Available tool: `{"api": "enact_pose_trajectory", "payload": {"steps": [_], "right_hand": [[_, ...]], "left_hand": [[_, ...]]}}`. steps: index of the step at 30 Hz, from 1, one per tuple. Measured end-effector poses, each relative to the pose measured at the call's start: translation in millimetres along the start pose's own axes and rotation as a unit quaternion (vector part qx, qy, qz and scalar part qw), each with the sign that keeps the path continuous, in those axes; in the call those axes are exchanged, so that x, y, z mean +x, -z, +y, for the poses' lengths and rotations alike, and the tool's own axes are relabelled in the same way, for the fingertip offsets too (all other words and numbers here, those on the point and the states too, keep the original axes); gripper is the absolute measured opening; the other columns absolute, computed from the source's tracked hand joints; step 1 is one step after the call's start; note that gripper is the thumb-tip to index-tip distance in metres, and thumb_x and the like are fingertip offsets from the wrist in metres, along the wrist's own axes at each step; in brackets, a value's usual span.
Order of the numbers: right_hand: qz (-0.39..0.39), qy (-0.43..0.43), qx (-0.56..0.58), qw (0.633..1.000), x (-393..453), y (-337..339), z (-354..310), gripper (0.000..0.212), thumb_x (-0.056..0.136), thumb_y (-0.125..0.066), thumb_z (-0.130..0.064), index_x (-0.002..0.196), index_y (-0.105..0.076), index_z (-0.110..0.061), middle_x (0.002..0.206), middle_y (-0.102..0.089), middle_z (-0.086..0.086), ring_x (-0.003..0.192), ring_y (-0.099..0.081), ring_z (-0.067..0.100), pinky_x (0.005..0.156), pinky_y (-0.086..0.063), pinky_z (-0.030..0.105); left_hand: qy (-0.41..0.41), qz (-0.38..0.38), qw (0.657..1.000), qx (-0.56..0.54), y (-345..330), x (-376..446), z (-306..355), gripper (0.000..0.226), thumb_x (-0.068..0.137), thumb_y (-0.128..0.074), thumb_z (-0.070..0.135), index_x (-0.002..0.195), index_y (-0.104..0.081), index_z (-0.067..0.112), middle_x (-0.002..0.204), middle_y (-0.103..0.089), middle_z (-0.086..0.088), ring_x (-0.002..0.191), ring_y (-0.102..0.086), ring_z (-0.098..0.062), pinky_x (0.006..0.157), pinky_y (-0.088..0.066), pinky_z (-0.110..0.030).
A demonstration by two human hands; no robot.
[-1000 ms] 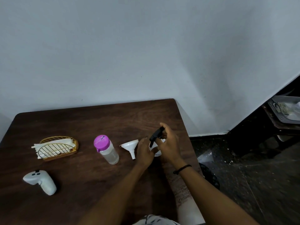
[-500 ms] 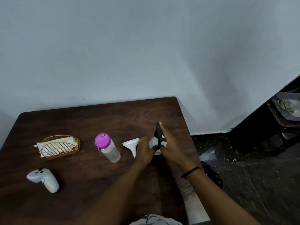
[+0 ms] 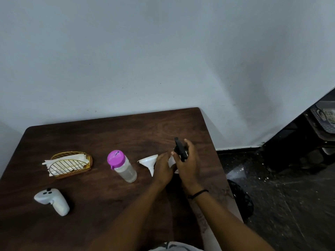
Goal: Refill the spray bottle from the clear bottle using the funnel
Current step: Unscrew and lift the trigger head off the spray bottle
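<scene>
Right hand (image 3: 188, 163): we grip the black spray head (image 3: 180, 150).
Left hand (image 3: 163, 168): we hold the white spray bottle (image 3: 171, 161).
Funnel (image 3: 149, 163): just left of our left hand.
Clear bottle (image 3: 123, 166): further left, pink lid.

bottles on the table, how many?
2. The clear bottle with the pink lid stands mid-table, left of the funnel. The spray bottle is gripped by both hands, its body mostly hidden.

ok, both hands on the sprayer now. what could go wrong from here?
1. The spray bottle stands near the table edge, so twisting its black head might tip it off.
2. The left hand sits right beside the funnel and could knock it.
3. The clear bottle is still capped, so pouring isn't ready.
</scene>
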State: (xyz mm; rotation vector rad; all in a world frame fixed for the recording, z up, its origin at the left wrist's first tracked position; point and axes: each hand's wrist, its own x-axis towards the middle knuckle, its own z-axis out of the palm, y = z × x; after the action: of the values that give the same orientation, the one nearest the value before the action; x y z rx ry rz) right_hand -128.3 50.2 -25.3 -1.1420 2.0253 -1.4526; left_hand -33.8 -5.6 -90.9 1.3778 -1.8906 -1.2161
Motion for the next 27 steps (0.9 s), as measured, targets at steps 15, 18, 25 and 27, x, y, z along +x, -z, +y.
{"api": "enact_pose_trajectory", "payload": {"steps": [15, 18, 25, 27], "right_hand": [[-0.052, -0.044, 0.146, 0.987, 17, 15, -1, 0.043, 0.071, -0.087, -0.008, 0.107, -0.064, -0.008, 0.104, -0.07, 0.004, 0.099, -0.068, 0.013, 0.086, -0.057, 0.03], [-0.051, -0.04, 0.129, 0.99, 20, 19, 0, 0.052, 0.071, -0.087, -0.008, 0.117, -0.063, -0.016, 0.113, -0.068, -0.003, 0.108, -0.064, 0.009, 0.093, -0.054, 0.027], [-0.098, -0.016, 0.13, 0.987, 22, 25, 1, 0.073, 0.077, -0.082, -0.012, 0.141, -0.047, -0.017, 0.136, -0.057, -0.003, 0.127, -0.055, 0.01, 0.103, -0.049, 0.028], [-0.074, -0.024, 0.111, 0.991, 17, 21, -1, 0.075, 0.077, -0.085, -0.017, 0.141, -0.047, -0.017, 0.137, -0.054, -0.006, 0.126, -0.052, 0.002, 0.1, -0.048, 0.018]], "left_hand": [[-0.025, 0.02, 0.999, 0.022, 3, -6, 13, 0.041, 0.082, -0.075, 0.029, 0.12, -0.064, 0.02, 0.122, -0.064, 0.007, 0.117, -0.054, -0.008, 0.101, -0.043, -0.029], [-0.018, 0.007, 0.999, 0.027, 4, -6, 12, 0.048, 0.082, -0.074, 0.034, 0.127, -0.06, 0.022, 0.128, -0.061, 0.009, 0.121, -0.051, -0.007, 0.102, -0.038, -0.026], [-0.021, 0.011, 1.0, 0.012, 2, -2, 4, 0.052, 0.08, -0.067, 0.052, 0.124, -0.061, 0.025, 0.121, -0.066, 0.009, 0.117, -0.058, -0.012, 0.101, -0.047, -0.041], [-0.027, 0.004, 1.0, -0.006, 2, -1, 3, 0.048, 0.082, -0.066, 0.058, 0.118, -0.064, 0.027, 0.114, -0.07, 0.008, 0.111, -0.063, -0.013, 0.095, -0.051, -0.045]]}}
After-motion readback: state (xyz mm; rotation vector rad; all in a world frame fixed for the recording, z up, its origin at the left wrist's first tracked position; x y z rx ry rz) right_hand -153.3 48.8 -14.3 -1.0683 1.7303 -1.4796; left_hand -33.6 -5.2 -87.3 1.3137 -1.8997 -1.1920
